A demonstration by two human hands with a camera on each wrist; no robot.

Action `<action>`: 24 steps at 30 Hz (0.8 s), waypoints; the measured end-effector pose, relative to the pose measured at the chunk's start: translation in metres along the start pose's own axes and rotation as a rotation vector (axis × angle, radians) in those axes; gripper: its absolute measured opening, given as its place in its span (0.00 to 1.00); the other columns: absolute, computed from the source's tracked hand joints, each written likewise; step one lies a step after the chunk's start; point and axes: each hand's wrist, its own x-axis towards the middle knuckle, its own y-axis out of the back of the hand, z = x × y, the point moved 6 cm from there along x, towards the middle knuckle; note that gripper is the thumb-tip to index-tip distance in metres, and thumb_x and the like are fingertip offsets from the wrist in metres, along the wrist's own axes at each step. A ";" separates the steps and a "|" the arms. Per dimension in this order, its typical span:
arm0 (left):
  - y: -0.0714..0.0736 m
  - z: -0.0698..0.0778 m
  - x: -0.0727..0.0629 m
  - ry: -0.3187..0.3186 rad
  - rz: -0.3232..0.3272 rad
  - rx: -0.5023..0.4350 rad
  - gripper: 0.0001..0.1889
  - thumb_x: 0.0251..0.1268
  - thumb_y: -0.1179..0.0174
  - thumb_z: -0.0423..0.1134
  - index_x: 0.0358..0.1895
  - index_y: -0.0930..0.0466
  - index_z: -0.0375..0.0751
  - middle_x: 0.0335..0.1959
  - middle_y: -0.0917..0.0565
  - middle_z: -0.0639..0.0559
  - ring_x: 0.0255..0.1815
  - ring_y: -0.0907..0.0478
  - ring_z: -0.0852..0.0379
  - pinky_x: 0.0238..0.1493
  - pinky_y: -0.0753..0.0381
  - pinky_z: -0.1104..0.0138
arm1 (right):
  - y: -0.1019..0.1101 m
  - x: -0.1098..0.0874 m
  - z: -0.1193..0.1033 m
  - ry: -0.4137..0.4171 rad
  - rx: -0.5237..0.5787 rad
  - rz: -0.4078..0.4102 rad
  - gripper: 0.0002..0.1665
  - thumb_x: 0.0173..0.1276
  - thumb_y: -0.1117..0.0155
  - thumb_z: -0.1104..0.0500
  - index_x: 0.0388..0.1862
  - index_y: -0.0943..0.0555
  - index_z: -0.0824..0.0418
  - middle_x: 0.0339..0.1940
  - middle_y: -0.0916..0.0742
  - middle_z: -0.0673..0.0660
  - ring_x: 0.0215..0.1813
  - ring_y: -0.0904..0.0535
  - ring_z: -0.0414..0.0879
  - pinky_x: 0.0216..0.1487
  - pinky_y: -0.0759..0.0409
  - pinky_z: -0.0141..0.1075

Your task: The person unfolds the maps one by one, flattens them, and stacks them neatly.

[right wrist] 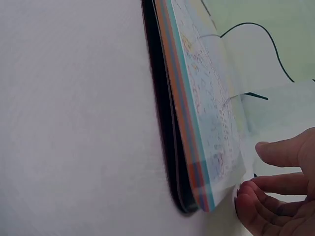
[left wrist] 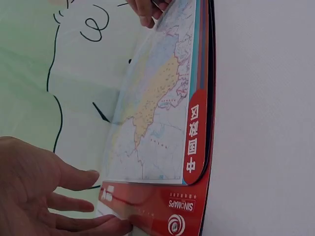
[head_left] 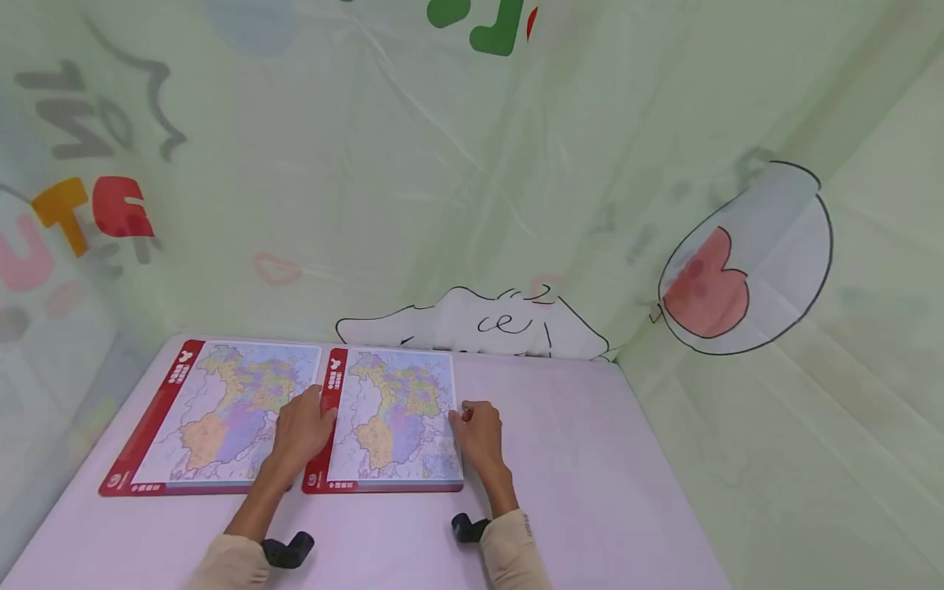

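Note:
Two flat map boards with red borders lie side by side on the table in the head view. The right-hand map board (head_left: 401, 418) lies between my two hands. My left hand (head_left: 302, 426) is at its red left border, fingers fairly straight with the fingertips at the edge; the left wrist view shows the thumb apart above the red strip (left wrist: 152, 206). My right hand (head_left: 481, 434) is at the opposite edge. In the right wrist view its fingertips (right wrist: 246, 191) meet the board's edge, slightly bent, with the thumb apart. The left map board (head_left: 229, 418) lies partly behind my left hand.
A pale pinkish table surface (head_left: 575, 459) extends to the right of the boards. Printed fabric walls (head_left: 457, 180) stand behind and on both sides. Black wrist mounts (head_left: 289, 550) sit at both sleeves.

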 end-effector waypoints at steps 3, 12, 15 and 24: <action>-0.001 0.003 0.001 0.013 -0.012 -0.045 0.26 0.78 0.36 0.34 0.69 0.29 0.20 0.50 0.14 0.26 0.46 0.12 0.34 0.50 0.10 0.41 | -0.001 0.002 0.000 -0.024 0.031 -0.003 0.26 0.73 0.25 0.60 0.64 0.14 0.73 0.28 0.15 0.56 0.27 0.24 0.44 0.27 0.29 0.31; -0.008 -0.015 0.004 0.155 -0.041 -0.173 0.31 0.81 0.42 0.34 0.78 0.37 0.19 0.64 0.20 0.20 0.62 0.16 0.22 0.59 0.12 0.38 | -0.003 0.004 0.006 -0.083 0.154 -0.054 0.28 0.71 0.23 0.63 0.69 0.15 0.64 0.34 0.15 0.56 0.34 0.22 0.45 0.34 0.24 0.31; -0.009 -0.022 0.006 0.160 -0.027 -0.214 0.30 0.82 0.42 0.33 0.77 0.34 0.18 0.64 0.19 0.20 0.61 0.15 0.24 0.56 0.11 0.41 | -0.004 0.006 0.010 -0.091 0.249 -0.091 0.28 0.71 0.24 0.65 0.70 0.15 0.63 0.36 0.16 0.56 0.36 0.21 0.46 0.36 0.24 0.30; -0.004 -0.035 0.014 0.092 0.012 -0.307 0.26 0.74 0.34 0.26 0.72 0.23 0.24 0.55 0.14 0.26 0.53 0.11 0.32 0.52 0.07 0.52 | 0.001 0.009 0.018 -0.125 0.556 -0.210 0.30 0.72 0.27 0.71 0.73 0.18 0.65 0.37 0.13 0.58 0.32 0.19 0.40 0.30 0.19 0.28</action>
